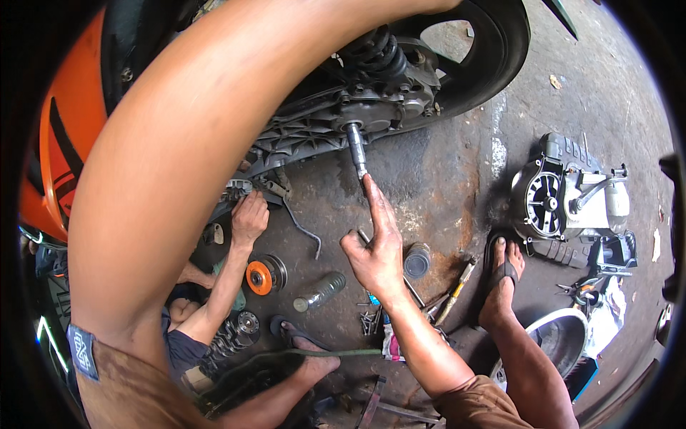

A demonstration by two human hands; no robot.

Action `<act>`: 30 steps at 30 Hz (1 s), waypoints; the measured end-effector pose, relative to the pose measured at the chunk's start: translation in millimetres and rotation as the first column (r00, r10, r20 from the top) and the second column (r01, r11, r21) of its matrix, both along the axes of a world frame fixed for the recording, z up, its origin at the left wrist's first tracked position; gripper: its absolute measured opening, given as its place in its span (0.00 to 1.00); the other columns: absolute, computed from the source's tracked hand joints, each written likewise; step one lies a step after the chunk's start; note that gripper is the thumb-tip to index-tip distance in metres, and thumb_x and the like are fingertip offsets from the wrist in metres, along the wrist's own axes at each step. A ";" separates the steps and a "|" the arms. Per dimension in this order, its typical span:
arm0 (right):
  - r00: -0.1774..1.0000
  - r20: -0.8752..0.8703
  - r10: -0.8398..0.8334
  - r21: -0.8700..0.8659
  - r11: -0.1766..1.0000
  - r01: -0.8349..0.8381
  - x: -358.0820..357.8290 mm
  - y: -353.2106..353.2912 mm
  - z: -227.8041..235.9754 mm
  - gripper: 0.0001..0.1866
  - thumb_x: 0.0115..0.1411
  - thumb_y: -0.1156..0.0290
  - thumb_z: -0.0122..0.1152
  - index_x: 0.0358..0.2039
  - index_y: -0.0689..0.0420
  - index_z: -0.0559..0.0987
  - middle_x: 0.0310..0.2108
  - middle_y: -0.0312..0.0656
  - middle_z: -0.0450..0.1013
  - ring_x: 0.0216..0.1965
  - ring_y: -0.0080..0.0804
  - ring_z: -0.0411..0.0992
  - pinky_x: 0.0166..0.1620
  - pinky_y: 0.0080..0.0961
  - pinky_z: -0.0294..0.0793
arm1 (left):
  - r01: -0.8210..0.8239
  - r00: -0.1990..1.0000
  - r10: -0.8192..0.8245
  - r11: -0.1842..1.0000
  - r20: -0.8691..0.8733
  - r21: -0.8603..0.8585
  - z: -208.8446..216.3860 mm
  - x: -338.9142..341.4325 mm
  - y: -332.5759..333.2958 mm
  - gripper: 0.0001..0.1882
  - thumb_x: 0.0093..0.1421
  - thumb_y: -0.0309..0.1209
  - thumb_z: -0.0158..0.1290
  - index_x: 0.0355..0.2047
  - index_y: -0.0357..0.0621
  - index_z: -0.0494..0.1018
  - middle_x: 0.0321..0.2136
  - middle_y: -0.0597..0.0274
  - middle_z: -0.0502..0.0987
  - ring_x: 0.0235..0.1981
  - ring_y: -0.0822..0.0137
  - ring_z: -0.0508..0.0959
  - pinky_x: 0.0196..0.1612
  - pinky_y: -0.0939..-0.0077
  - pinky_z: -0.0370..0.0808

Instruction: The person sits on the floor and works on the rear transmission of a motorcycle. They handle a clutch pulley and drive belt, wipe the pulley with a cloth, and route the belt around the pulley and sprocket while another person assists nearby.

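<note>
My right hand [379,254] reaches up from the lower edge, fingers stretched out and thumb apart. Its fingertips meet the lower end of a shiny metal shaft [356,146] that sticks out of the motorbike's engine case [361,114]. A thin rod [364,235] shows beside the thumb; whether the hand touches it I cannot tell. My left arm [157,157] sweeps large across the left side to the top edge, and its hand is out of the picture. Behind the shaft stand the coil spring [379,53] and rear wheel [500,57].
A co-worker's hand [250,214] is at a metal part on the left. Around the floor are an orange-faced pulley [259,277], a clear bottle [320,292], a round dark tin [417,262], a removed engine cover [547,200], a metal basin [582,322] and pliers [582,289].
</note>
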State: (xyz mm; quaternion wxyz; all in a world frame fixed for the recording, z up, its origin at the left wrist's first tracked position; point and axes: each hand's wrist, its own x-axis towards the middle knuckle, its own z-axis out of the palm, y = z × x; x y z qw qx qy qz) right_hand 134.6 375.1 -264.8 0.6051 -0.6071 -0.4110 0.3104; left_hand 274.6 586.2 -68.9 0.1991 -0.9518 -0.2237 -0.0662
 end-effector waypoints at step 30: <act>0.963 0.245 -0.114 -0.056 0.990 0.132 -3.6 -1.2 -5.1 0.42 0.48 0.75 0.60 0.67 0.52 0.66 0.64 0.40 0.67 0.67 0.44 0.60 0.63 0.45 0.56 | 0.122 0.992 -0.121 0.992 0.048 -0.032 -3.2 31.8 -3.5 0.17 0.59 0.28 0.57 0.49 0.40 0.77 0.49 0.44 0.77 0.50 0.48 0.78 0.52 0.59 0.75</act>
